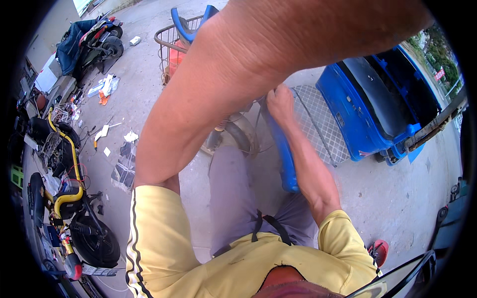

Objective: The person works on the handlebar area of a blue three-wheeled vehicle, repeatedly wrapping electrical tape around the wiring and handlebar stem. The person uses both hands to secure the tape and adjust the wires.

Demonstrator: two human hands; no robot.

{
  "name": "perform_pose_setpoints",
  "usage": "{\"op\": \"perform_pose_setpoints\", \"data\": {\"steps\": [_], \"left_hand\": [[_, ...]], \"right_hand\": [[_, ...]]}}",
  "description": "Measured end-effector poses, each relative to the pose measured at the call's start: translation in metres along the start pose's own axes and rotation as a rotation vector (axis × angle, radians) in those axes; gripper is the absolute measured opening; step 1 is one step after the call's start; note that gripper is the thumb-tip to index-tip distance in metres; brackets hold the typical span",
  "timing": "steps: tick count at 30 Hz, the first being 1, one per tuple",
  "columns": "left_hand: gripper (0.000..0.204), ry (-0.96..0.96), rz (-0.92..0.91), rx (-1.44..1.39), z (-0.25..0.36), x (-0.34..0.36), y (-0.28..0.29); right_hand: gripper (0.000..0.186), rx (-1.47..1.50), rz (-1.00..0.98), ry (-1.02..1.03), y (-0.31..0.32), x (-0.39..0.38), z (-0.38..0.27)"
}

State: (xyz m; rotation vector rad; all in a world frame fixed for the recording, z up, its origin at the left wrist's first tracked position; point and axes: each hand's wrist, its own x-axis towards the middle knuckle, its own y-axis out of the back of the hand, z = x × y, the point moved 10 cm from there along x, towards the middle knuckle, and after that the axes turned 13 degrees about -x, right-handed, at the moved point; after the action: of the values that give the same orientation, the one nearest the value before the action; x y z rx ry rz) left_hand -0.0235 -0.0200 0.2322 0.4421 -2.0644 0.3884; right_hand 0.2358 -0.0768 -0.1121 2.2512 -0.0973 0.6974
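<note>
My left arm stretches across the upper part of the head view, bent at the elbow, and its hand lies beyond the top edge. Below it my right hand (pixel 281 105) is closed at the upper end of a long blue body panel (pixel 283 164) on a three-wheeler or scooter; what its fingers hold is hidden. A wheel (pixel 238 134) of this vehicle shows between the panel and my left forearm, close to my legs. Beyond my right hand lies the patterned grey footboard (pixel 320 121), joined to a blue seat box (pixel 367 104).
A wire basket (pixel 166 42) with something orange inside stands at the top, beside a curved blue part (pixel 186 27). On the left are a yellow-framed bike (pixel 74 191), scattered litter (pixel 104 89) and a partly covered motorcycle (pixel 94 44). A metal bar (pixel 439 121) juts at far right.
</note>
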Motion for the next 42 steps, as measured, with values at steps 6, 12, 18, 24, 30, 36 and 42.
{"op": "perform_pose_setpoints", "data": {"steps": [6, 12, 18, 24, 30, 36, 42], "left_hand": [[0.017, 0.074, 0.218, 0.031, 0.02, -0.014, -0.017], [0.024, 0.206, 0.476, -0.076, 0.027, -0.022, -0.001], [0.028, 0.254, 0.461, -0.141, 0.026, -0.03, -0.003], [0.025, 0.334, 0.431, -0.263, 0.025, -0.029, -0.004], [0.024, 0.302, 0.462, -0.248, 0.022, -0.03, 0.002], [0.013, 0.139, 0.262, -0.112, 0.006, -0.028, 0.033], [0.028, 0.002, 0.051, -0.197, -0.014, -0.024, 0.069]], "right_hand": [[0.044, 0.457, 0.167, 0.071, 0.006, -0.036, 0.03], [0.045, -0.114, -0.017, -0.186, 0.023, -0.022, 0.007], [0.042, -0.169, 0.125, -0.182, 0.021, -0.023, 0.024], [0.039, -0.156, 0.204, -0.108, 0.02, -0.022, 0.023], [0.042, -0.145, 0.119, -0.133, 0.019, -0.02, 0.016], [0.037, 0.174, 0.086, -0.101, 0.023, -0.047, -0.021], [0.035, -0.084, 0.045, -0.084, -0.005, -0.023, -0.003]]}}
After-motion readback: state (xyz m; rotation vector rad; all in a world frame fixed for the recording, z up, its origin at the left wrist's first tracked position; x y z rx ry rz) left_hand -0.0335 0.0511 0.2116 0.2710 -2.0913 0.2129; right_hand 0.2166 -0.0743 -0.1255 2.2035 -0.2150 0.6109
